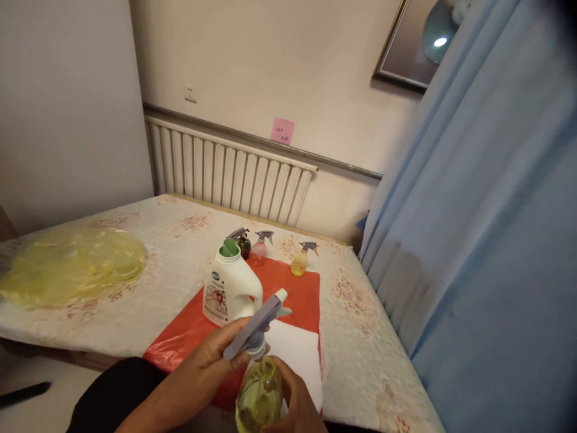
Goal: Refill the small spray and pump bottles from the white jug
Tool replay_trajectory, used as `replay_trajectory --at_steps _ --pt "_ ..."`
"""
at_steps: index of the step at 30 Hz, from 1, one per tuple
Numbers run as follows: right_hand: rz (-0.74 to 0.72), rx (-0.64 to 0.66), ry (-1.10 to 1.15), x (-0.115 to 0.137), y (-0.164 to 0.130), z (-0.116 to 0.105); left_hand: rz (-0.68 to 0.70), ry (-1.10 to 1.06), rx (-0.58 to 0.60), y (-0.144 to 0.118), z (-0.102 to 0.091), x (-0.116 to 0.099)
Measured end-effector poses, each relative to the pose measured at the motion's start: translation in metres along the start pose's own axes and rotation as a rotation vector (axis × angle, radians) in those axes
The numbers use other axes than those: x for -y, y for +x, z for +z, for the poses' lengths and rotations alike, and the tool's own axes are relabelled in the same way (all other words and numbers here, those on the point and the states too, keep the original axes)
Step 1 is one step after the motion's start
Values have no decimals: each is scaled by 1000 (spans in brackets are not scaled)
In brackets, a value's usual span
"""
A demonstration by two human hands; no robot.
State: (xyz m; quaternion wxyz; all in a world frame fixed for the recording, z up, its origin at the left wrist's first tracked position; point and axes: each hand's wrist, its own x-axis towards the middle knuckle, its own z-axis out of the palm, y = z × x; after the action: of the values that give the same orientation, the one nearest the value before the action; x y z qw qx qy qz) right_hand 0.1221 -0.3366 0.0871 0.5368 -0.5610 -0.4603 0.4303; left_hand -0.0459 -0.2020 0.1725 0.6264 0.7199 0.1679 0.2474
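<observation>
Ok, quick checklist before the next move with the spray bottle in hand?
1. Left hand on grey trigger spray head: ok.
2. Right hand gripping clear bottle of yellow-green liquid: ok.
3. Head fully screwed on: cannot tell.
4. Nozzle pointing away from the person: ok.
5. White plastic jug with green cap upright on red mat: ok.
6. Three small spray bottles upright behind: ok.

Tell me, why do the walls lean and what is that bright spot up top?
Head view: the wide lens bends the radiator and blue curtain; a lamp glares off the framed picture; the left hand and the right hand around the spray bottle look slightly soft.
</observation>
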Motion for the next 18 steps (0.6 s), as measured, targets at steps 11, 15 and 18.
replay_trajectory --at_steps 11,15,18 --pt "22 -4 35 -13 2 -2 10 -139 -108 2 2 2" --pt "79 -62 6 -26 -3 -3 -17 -188 -90 3 -1 9" --pt "115 -101 -5 -32 -4 -4 -4 -307 -199 3 -2 19"
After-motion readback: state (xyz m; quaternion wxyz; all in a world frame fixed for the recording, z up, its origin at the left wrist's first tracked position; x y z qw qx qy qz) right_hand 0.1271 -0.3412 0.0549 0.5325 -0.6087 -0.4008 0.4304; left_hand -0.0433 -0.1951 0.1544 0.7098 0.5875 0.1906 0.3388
